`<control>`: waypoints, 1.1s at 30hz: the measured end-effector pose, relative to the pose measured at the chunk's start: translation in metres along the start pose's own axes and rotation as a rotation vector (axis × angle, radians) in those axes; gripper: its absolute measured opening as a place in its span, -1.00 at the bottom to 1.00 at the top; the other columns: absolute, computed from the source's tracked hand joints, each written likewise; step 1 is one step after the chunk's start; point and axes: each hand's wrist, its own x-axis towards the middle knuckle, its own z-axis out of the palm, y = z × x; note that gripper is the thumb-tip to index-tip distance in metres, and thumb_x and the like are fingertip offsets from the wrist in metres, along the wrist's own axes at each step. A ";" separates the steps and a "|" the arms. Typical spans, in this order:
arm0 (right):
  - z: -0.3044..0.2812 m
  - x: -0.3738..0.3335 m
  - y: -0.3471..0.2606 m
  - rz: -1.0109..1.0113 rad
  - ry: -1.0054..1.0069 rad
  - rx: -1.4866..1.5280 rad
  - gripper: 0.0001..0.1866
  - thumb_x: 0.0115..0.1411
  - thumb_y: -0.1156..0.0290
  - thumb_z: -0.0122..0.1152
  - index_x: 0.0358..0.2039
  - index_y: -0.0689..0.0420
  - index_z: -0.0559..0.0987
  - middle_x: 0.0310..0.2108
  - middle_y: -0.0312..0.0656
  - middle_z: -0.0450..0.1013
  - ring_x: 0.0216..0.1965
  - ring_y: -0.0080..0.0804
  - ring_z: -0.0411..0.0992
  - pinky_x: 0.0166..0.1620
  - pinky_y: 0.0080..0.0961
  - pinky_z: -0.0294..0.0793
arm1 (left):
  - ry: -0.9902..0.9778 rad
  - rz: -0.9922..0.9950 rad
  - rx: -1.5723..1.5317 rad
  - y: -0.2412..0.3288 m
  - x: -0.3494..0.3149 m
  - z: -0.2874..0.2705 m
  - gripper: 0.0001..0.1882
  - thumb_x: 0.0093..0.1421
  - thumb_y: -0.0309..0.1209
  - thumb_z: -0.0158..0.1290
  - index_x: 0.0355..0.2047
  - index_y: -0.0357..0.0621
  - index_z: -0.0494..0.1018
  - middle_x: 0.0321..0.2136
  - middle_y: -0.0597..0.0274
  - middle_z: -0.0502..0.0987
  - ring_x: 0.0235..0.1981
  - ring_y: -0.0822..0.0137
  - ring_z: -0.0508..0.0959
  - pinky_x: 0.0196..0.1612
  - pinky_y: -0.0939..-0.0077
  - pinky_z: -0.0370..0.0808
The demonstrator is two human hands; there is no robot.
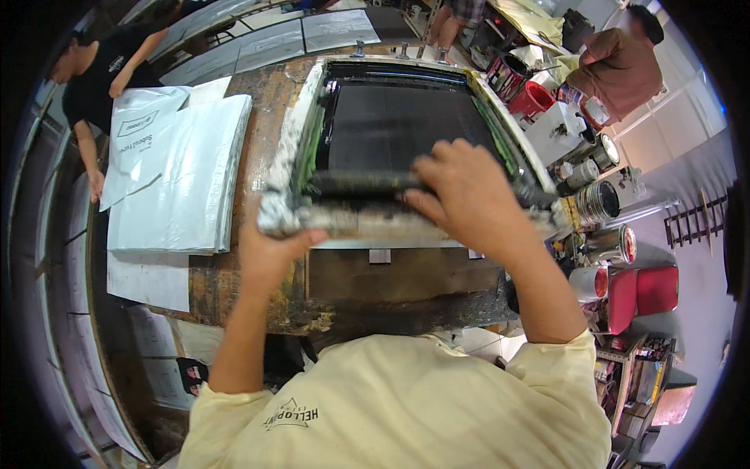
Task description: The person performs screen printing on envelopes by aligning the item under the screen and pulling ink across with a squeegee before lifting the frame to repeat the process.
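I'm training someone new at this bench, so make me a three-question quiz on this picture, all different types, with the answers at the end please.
1. Multiple choice. What is the wearer's right hand holding?
A) a red plastic bucket
B) a long dark bar
C) a glossy white sheet

2. True or false. The thick stack of glossy white flat sheets lies to the left of the whitish, paint-smeared rectangular frame.

3. Fill in the blank. The wearer's left hand is at the near ____ corner of the frame.

Key: 1. B; 2. True; 3. left.
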 end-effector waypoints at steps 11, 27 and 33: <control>0.146 -0.066 -0.033 0.073 -0.051 0.239 -0.36 -0.03 0.21 0.62 0.09 0.10 0.65 -0.12 -0.20 0.55 -0.14 -0.12 0.52 -0.11 -0.18 0.61 | -0.018 0.217 0.857 -0.125 -0.020 -0.004 0.33 -0.44 0.29 0.62 0.35 -0.15 0.52 -0.14 0.17 0.39 -0.01 0.04 0.37 0.20 0.05 0.29; 0.193 0.221 0.192 -0.035 0.056 0.066 -0.57 0.36 -0.08 0.31 -0.13 0.06 0.64 -0.29 -0.03 0.60 -0.14 0.09 0.60 -0.13 0.02 0.57 | 0.026 0.320 0.803 -0.125 -0.023 -0.006 0.49 -0.50 0.39 0.57 0.42 -0.27 0.44 -0.19 0.18 0.45 -0.12 0.10 0.36 0.05 0.10 0.32; 0.197 0.229 0.203 -0.019 0.068 0.014 -0.57 0.41 -0.11 0.24 -0.18 0.05 0.63 -0.25 -0.04 0.63 -0.11 0.07 0.62 -0.11 0.01 0.58 | 0.025 0.331 0.658 -0.132 -0.027 -0.004 0.55 -0.46 0.43 0.51 0.43 -0.42 0.34 -0.16 0.11 0.66 -0.26 0.07 0.47 -0.01 0.12 0.36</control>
